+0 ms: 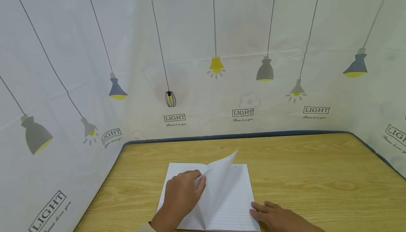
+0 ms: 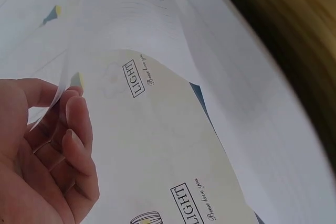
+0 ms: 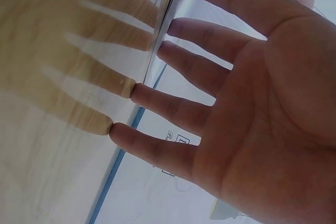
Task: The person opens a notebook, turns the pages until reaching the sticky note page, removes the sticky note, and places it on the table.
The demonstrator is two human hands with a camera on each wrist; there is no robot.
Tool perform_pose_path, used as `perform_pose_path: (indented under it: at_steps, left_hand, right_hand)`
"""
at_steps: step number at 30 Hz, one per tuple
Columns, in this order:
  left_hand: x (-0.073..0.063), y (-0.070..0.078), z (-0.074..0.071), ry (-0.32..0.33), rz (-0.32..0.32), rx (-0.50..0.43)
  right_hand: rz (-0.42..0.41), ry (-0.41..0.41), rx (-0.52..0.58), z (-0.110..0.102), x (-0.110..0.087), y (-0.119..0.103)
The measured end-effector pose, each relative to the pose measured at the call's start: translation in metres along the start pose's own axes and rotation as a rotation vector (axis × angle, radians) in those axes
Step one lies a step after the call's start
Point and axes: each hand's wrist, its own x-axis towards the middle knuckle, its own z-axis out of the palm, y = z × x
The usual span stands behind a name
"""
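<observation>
A notebook with lined white pages (image 1: pixel 233 203) lies spread on the wooden table. Over its left half, my left hand (image 1: pixel 182 193) pinches a page (image 1: pixel 222 172) between thumb and fingers; the sheet stands raised and curved above the middle fold. The left wrist view shows the page edge running between the thumb and curled fingers (image 2: pixel 79 124). At the notebook's lower right edge, my right hand (image 1: pixel 279 216) rests with its fingers extended, fingertips at the edge. In the right wrist view, the right hand's straight fingers (image 3: pixel 178 106) touch the tabletop and the notebook's side.
The wooden table (image 1: pixel 317 175) stretches behind and to the right of the notebook. A pale curtain (image 1: pixel 196 31) printed with hanging lamps and the word LIGHT surrounds it on three sides. Dark blue edging (image 1: pixel 203 138) runs along the table's back.
</observation>
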Motion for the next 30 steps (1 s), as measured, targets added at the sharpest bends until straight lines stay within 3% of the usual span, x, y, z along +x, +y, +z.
perform_pose_path:
  at_steps: [8,17,24,30]
  left_hand:
    - [0.001,-0.002,-0.001,-0.026,-0.033,-0.001]
    - [0.003,-0.003,-0.004,-0.032,-0.048,-0.016]
    - [0.005,-0.006,-0.005,-0.045,-0.062,0.003]
    - [0.004,-0.009,-0.005,-0.07,-0.101,0.012]
  right_hand:
    - [-0.024,0.03,0.003,0.024,0.007,0.026]
    - [-0.006,0.008,-0.009,0.0,0.0,0.0]
    - [0.016,-0.006,0.004,-0.005,-0.002,-0.006]
    - [-0.003,0.017,-0.004,0.025,0.008,0.028]
